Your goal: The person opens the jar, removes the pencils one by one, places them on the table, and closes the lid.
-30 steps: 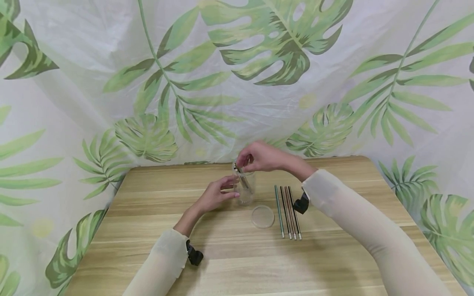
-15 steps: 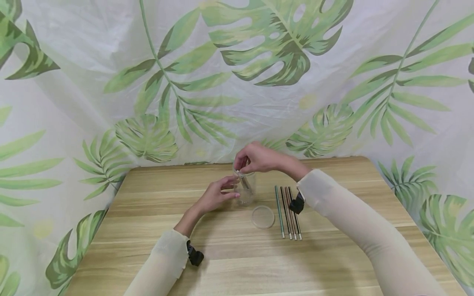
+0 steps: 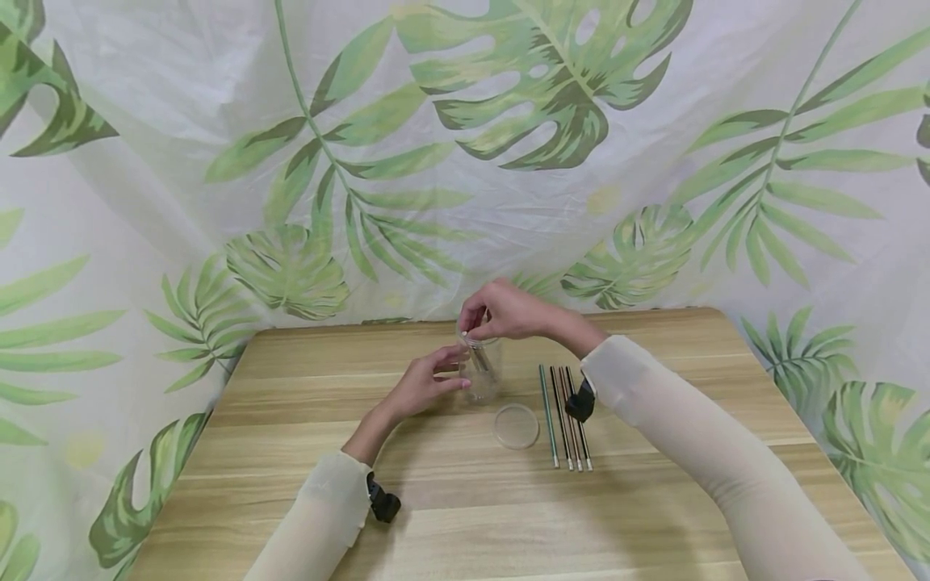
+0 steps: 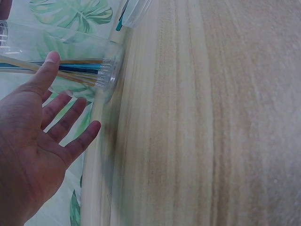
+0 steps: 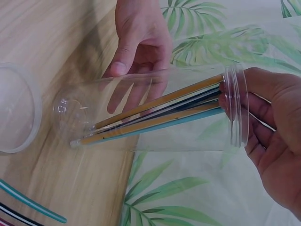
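A clear plastic jar (image 3: 488,386) stands upright near the table's back edge. Inside it, several pencils (image 5: 160,102) lean together, yellow, blue and dark ones among them. My right hand (image 3: 508,311) is at the jar's mouth, its curled fingers reaching just inside the rim and pinching the pencils' upper ends; the fingertips are partly hidden. Beside the jar's left wall is my left hand (image 3: 421,387), thumb and fingers spread and fairly straight, loosely about the jar. Whether they all touch the wall I cannot tell.
A round clear lid (image 3: 516,426) lies in front of the jar. Right of it several pencils (image 3: 549,415) lie side by side, eraser ends toward me, one teal and the others darker. A leaf-patterned cloth (image 3: 407,266) hangs behind the wooden table (image 3: 305,379).
My right hand has shifted slightly left and down at the jar's mouth, and the pencil ends seen there earlier are now mostly covered. My left hand and the jar have barely moved.
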{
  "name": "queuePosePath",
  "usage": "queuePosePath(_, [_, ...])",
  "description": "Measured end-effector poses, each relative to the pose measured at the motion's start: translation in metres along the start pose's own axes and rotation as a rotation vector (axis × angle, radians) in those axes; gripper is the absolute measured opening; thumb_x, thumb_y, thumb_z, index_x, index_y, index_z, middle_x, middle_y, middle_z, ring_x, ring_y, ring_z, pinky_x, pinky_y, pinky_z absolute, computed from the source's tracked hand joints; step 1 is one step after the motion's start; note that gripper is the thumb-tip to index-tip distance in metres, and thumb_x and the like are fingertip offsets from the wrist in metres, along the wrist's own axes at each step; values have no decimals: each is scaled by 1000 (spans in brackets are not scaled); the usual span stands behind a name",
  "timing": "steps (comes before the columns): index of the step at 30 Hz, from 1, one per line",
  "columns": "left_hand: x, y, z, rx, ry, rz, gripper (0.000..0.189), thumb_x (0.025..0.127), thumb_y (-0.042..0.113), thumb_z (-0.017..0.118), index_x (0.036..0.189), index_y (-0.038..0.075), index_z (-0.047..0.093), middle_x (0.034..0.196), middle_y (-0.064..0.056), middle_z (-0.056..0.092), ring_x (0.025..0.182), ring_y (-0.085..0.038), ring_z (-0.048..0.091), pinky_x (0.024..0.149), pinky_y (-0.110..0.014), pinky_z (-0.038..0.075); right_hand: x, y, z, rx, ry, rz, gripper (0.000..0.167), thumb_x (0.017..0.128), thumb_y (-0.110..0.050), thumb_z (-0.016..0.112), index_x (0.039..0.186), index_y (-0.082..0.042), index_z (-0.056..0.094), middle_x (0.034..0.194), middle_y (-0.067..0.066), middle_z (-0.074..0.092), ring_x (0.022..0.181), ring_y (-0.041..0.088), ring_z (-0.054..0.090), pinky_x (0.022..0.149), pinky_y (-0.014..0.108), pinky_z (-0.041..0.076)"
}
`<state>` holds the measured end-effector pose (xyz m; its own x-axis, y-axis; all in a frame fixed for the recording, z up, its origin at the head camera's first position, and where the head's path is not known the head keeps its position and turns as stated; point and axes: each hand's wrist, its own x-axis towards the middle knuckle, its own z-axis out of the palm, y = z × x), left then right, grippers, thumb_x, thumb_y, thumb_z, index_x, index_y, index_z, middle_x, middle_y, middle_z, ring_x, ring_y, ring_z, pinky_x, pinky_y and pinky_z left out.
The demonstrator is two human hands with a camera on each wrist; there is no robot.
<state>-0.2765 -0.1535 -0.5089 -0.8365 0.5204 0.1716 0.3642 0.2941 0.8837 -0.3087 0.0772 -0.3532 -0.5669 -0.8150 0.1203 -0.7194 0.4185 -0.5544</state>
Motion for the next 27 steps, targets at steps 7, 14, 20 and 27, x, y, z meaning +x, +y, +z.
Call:
queuePosePath(7, [1, -2, 1, -15, 5, 3, 63, 96, 9, 80, 152, 0, 52, 145, -24, 63, 130, -44, 64, 109, -59, 53, -2, 1, 0, 32, 24, -16, 4, 93, -5, 78, 95, -7, 80, 91, 0, 79, 85, 9, 73, 80, 25, 62])
queuePosePath(14, [1, -1, 0, -6, 3, 5, 63, 95, 11, 80, 151, 1, 53, 143, -24, 64, 129, -43, 64, 109, -59, 53, -3, 2, -1, 68, 56, -2, 4, 92, -6, 79, 95, -6, 80, 91, 0, 79, 86, 11, 74, 82, 30, 64])
queuePosePath(20, [1, -1, 1, 4, 5, 14, 62, 96, 11, 80, 151, 2, 54, 143, -24, 64, 129, -43, 65, 109, -58, 53, -5, 2, -1, 88, 85, 8, 3, 92, -7, 78, 95, -6, 79, 90, -1, 79, 86, 11, 74, 82, 32, 64])
queuePosePath(27, [1, -1, 0, 1, 1, 10, 62, 95, 11, 80, 150, 1, 54, 144, -24, 64, 129, -42, 65, 109, -57, 53, -7, 4, 2, 155, 142, 20, 4, 93, -2, 75, 96, -3, 78, 88, 4, 78, 81, 16, 73, 78, 33, 63])
